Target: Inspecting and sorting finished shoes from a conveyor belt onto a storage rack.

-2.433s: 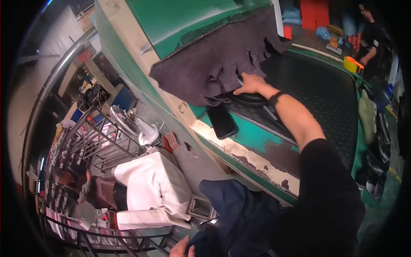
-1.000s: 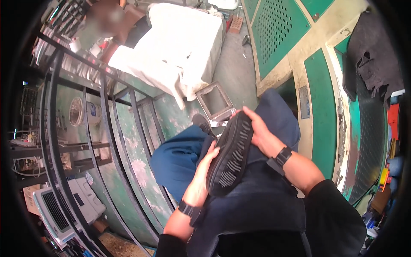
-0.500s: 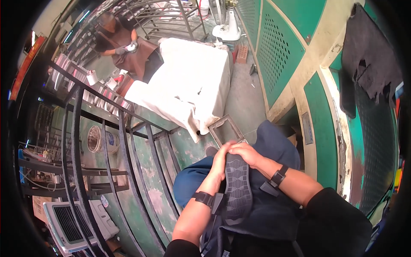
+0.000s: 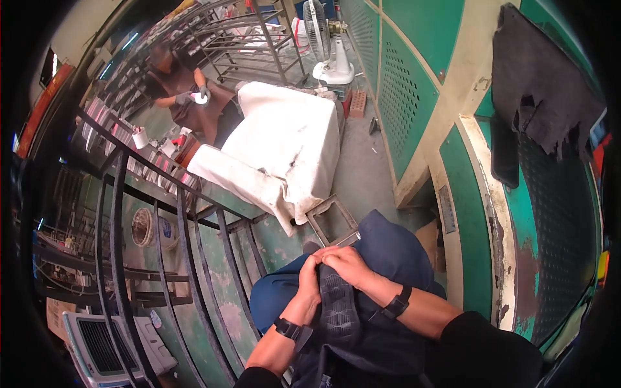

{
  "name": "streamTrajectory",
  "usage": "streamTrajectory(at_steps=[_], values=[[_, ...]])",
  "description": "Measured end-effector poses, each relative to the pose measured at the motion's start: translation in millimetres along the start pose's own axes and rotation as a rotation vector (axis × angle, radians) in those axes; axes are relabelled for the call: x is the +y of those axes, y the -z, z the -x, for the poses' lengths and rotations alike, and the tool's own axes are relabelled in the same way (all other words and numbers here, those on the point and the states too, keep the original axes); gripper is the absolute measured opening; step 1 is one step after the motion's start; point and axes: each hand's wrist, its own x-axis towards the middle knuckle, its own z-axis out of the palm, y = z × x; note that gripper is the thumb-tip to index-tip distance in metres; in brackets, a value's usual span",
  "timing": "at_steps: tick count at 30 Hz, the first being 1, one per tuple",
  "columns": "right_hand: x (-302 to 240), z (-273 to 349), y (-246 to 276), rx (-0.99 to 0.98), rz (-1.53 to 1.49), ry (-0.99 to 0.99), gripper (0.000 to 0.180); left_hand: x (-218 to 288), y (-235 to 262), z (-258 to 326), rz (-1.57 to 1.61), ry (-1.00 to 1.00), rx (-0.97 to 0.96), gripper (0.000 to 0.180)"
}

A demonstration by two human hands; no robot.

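Note:
A shoe (image 4: 339,304) lies along my lap with its dark, patterned rubber sole facing up. My left hand (image 4: 310,277) is closed round the left side of its far end. From the right, my right hand (image 4: 348,266) grips the same end, its fingers curled over the tip and meeting those of the left. What the fingertips press on is hidden. Dark blue cloth (image 4: 394,249) covers my knees under and beside the shoe.
Black metal rails (image 4: 187,258) run close along my left. Ahead stands a block draped in white cloth (image 4: 278,136), with a metal frame (image 4: 333,220) at its near corner. Green panels (image 4: 414,97) rise on the right. A co-worker (image 4: 187,97) sits far left; a fan (image 4: 333,61) stands behind.
My hands and the shoe have shifted down and left in the picture, while the whole view has turned slightly. The right hand's fingers are more tightly curled over the shoe's far end.

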Motion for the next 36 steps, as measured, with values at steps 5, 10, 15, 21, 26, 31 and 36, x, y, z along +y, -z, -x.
streamTrajectory(at_steps=[5,10,15,21,26,31,36], values=[[-13,8,-3,0.037,0.034,0.049,0.024,6,-5,12,-0.016,-0.039,-0.075,0.051],[-57,16,-7,-0.048,0.085,0.168,0.023,22,-19,38,-0.114,-0.182,0.012,0.050],[-31,-38,18,0.030,-0.352,-0.167,0.037,10,2,38,-0.083,0.034,0.018,0.059],[-7,-31,25,0.062,-0.689,-0.124,0.045,8,-15,135,0.322,0.378,-0.008,0.072],[14,-21,16,0.249,-0.730,-0.147,0.037,26,-50,141,0.443,0.335,0.005,0.067],[-12,-9,0,0.306,-0.650,-0.179,0.032,14,-40,156,0.475,0.322,0.076,0.066],[-62,-13,10,0.177,-0.849,-0.178,0.034,50,-75,185,0.347,0.237,0.105,0.060]])
